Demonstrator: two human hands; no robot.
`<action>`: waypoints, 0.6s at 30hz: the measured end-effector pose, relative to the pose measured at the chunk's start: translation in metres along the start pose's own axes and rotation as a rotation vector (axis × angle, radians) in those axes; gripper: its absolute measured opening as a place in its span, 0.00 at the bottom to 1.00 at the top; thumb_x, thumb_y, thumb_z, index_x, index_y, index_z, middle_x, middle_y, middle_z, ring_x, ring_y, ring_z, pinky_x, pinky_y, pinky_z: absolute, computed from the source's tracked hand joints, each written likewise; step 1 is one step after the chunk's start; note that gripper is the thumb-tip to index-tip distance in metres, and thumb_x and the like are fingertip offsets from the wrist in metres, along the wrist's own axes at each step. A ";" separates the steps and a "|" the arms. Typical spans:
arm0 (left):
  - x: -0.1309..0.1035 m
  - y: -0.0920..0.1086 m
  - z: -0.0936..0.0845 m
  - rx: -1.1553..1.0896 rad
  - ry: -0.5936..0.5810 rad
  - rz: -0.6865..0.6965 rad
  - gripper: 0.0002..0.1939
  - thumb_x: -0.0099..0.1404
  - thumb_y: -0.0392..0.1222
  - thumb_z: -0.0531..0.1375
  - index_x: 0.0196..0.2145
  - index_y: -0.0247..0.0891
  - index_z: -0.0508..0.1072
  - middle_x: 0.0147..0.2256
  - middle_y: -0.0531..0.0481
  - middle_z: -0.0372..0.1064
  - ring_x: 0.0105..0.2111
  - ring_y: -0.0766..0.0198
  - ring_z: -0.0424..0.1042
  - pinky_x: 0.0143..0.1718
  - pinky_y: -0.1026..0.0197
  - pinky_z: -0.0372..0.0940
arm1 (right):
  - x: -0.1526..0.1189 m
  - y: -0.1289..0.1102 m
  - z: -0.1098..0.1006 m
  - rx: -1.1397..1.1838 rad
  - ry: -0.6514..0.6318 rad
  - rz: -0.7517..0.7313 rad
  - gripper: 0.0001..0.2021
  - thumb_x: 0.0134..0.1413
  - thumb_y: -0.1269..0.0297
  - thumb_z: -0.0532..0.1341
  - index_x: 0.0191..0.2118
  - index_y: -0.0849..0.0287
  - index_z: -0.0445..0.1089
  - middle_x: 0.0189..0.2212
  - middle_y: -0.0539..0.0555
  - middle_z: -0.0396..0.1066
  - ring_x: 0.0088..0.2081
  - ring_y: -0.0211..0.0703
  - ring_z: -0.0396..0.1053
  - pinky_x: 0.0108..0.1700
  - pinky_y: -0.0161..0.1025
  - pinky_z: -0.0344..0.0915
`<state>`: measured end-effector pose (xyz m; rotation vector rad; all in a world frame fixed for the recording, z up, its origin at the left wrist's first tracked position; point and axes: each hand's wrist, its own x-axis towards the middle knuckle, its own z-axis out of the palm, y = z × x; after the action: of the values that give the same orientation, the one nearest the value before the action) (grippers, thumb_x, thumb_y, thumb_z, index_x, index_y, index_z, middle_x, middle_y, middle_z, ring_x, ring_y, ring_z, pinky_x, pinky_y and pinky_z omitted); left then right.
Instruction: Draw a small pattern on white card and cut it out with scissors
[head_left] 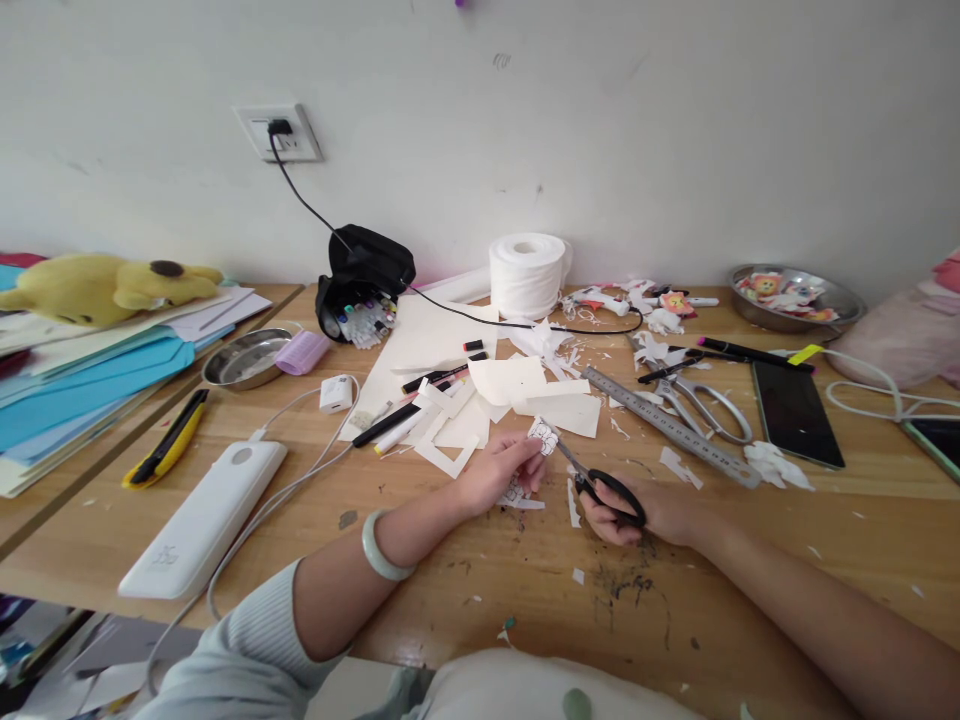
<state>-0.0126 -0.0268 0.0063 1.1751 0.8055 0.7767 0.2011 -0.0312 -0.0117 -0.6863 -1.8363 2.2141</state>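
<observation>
My left hand (504,470) pinches a small paper cutout (543,436) with black line drawing on it, just above the table. Black-handled scissors (616,498) are in my right hand (637,515), their blades pointing up and left at the edge of the cutout. Whether the blades are closed is too small to tell. Another piece of drawn paper (514,492) lies under my left hand, partly hidden by the fingers. Thin white paper strips (573,503) are on the wood between my hands.
Beyond my hands lie paper sheets (510,385), markers (386,422), a steel ruler (667,425) and larger metal scissors (712,405). A power bank (206,520) and a yellow cutter (166,440) are at left. A phone (796,412) and a metal bowl (795,318) are at right.
</observation>
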 end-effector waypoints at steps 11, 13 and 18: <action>0.000 0.001 0.002 -0.020 0.083 0.004 0.19 0.56 0.50 0.54 0.15 0.38 0.57 0.12 0.55 0.58 0.15 0.70 0.56 0.22 0.63 0.52 | 0.001 -0.008 0.006 0.047 0.041 -0.005 0.25 0.53 0.37 0.48 0.24 0.57 0.51 0.12 0.41 0.51 0.14 0.28 0.44 0.18 0.31 0.43; 0.000 0.002 0.002 -0.006 0.090 0.015 0.18 0.56 0.50 0.53 0.15 0.38 0.57 0.12 0.55 0.58 0.16 0.70 0.56 0.23 0.63 0.52 | 0.001 -0.009 0.006 0.051 0.059 -0.001 0.25 0.54 0.38 0.49 0.24 0.57 0.51 0.12 0.41 0.51 0.13 0.28 0.44 0.17 0.31 0.43; 0.000 -0.002 -0.003 0.026 0.047 0.015 0.20 0.58 0.50 0.52 0.14 0.38 0.54 0.12 0.54 0.58 0.15 0.71 0.55 0.22 0.63 0.51 | 0.001 -0.010 0.007 0.071 0.078 0.043 0.25 0.53 0.39 0.50 0.22 0.57 0.50 0.11 0.41 0.49 0.12 0.27 0.43 0.16 0.31 0.40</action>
<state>-0.0152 -0.0260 0.0036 1.1906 0.8491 0.8109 0.1952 -0.0344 -0.0014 -0.7939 -1.7125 2.2336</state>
